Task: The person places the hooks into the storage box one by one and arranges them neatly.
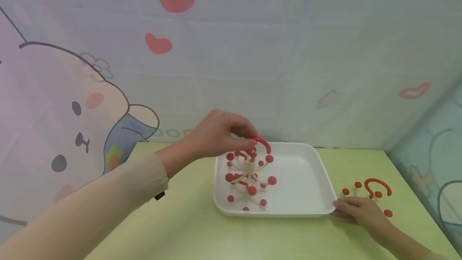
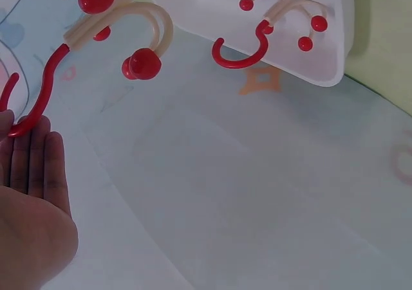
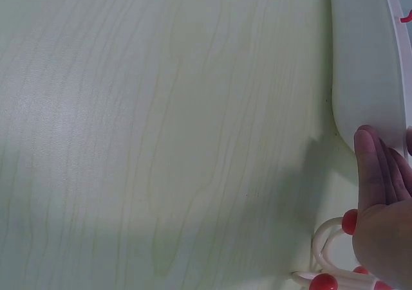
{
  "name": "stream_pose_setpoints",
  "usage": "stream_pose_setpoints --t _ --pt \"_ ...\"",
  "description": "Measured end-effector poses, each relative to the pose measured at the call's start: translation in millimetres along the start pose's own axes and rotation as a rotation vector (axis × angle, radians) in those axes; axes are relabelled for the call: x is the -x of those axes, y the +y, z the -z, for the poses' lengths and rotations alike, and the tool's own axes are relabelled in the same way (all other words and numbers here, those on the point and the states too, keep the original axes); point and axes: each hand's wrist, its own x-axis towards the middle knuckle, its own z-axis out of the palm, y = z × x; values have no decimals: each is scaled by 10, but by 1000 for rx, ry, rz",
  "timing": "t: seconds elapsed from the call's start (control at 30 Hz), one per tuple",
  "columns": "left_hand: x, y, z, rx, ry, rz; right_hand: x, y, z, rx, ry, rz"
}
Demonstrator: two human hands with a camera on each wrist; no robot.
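Observation:
My left hand (image 1: 225,133) pinches the red hooked handle of a scalp massager (image 1: 265,143), which hangs prongs-down over the left part of a white tray (image 1: 299,183). The left wrist view shows this massager (image 2: 48,84) closer up, with its cream prongs and red ball tips. Inside the tray lies at least one more massager (image 2: 280,10) of the same sort; overlap hides how many. At the tray's front right corner, my right hand (image 1: 361,212) grips the rim, thumb above and fingers against the outer wall (image 3: 367,65).
Another red-hooked massager (image 1: 377,183) lies on the pale green wood-grain table (image 1: 173,220), right of the tray and partly behind my right hand. A printed cloth (image 1: 231,51) with hearts and a cartoon animal hangs behind the table.

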Motion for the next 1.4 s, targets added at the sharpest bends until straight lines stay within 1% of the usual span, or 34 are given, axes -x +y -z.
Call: stream_pose_setpoints --t 0.17,0.33,0.47,0.63,0.77,0.9,1.0,1.1,1.23,1.4 --pt "-283 -15 -93 19 -12 4 0 3 9 5 7 -3" --pt "-521 -41 -226 29 -18 45 20 -7 -12 23 23 -9" --pt "-673 -80 -362 19 -38 77 41 -13 -40 31 49 -25" --pt "-810 -140 -539 38 -53 114 54 -14 -62 27 62 -37" --pt "-885 -186 -676 66 -63 149 74 -20 -58 52 46 -23" --pt "-933 -245 -807 99 -80 210 104 -33 -67 44 36 -11" --pt "-941 -304 -893 113 -90 248 120 -44 -93 29 43 -16" --pt "-930 -381 -970 93 -89 267 125 -55 -118 28 44 -13" --pt "-913 -477 -1048 82 -85 294 130 -60 -135 27 37 -12" --pt "-925 -566 -1125 100 -97 330 157 -71 -138 21 40 -19"
